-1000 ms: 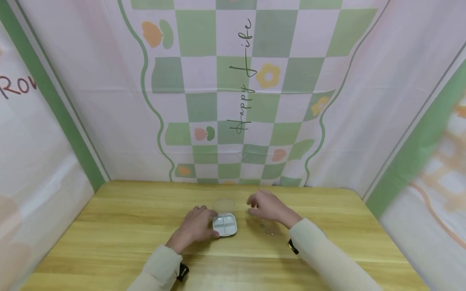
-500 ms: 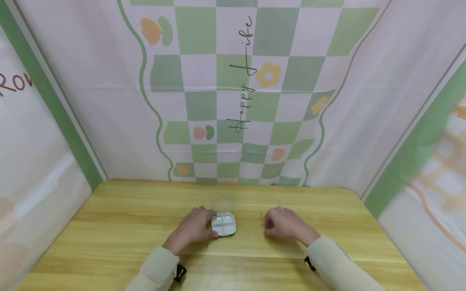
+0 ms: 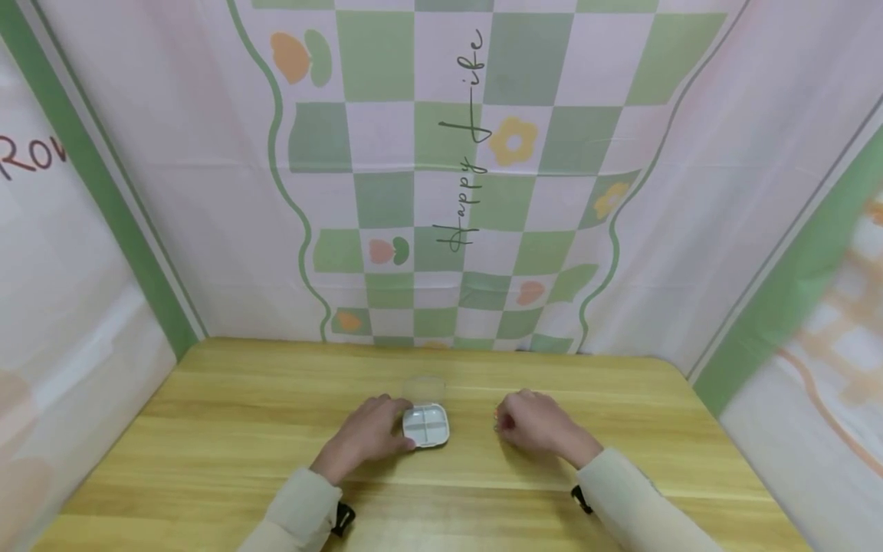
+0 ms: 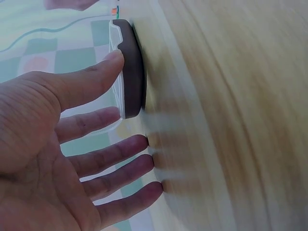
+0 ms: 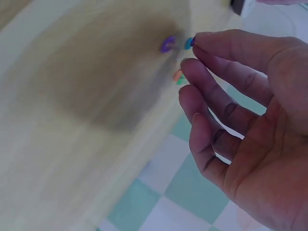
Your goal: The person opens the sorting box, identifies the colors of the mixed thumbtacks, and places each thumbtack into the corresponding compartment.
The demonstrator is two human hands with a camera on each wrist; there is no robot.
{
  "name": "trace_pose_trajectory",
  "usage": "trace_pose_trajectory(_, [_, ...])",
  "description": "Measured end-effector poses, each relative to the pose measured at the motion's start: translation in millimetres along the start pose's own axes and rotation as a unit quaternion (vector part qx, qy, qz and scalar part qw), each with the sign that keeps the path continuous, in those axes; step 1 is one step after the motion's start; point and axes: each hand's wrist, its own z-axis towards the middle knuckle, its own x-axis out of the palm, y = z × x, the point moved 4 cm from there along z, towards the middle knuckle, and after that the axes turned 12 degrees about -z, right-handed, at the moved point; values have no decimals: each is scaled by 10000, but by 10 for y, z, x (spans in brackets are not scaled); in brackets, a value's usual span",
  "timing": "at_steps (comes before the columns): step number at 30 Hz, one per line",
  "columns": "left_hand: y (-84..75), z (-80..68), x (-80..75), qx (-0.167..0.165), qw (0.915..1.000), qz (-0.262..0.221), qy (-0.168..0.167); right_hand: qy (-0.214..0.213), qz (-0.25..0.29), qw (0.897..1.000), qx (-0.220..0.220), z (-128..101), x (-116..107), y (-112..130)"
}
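Observation:
A small white box [image 3: 426, 425] with divided compartments lies on the wooden table [image 3: 207, 429], its clear lid [image 3: 422, 388] lying just behind it. My left hand [image 3: 378, 431] rests flat beside the box. In the left wrist view the thumb [image 4: 96, 72] leans on the box's side [image 4: 134, 72] and the fingers are straight. My right hand [image 3: 513, 423] hovers right of the box, its fingers loosely curled over several tiny beads. The right wrist view shows a purple bead [image 5: 167, 44], a blue bead [image 5: 188, 43] and an orange bead [image 5: 177, 75] at the fingertips [image 5: 186, 65]. Nothing is plainly pinched.
A checked green and pink cloth backdrop [image 3: 441, 192] rises behind the table's far edge, and cloth walls close in the left and right sides. Both cream sleeves [image 3: 621, 491] reach in from the near edge.
My right hand drew back from beside the lid toward me and lowered over the beads, covering most of them. The left hand and box stayed put.

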Motion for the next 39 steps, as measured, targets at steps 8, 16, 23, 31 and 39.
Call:
trace_pose_trajectory(8, [2,16,7,24,10000,-25,-19,-522,-18,9986,-5,287,-51,301])
trace_pose_trajectory(16, [6,36,35,73,10000,-31,7,-749,259,9968,131,524,51,525])
trace_pose_trajectory(23, [6,45,50,45,10000,19,55,-593,493,9964,341,602,125,567])
trace_pose_trajectory(31, [4,45,32,50,10000,-21,20,-597,538,9958,450,558,109,499])
trace_pose_trajectory(39, [-9,31,10,31,10000,-38,-17,-394,377,9971,524,335,-12,306])
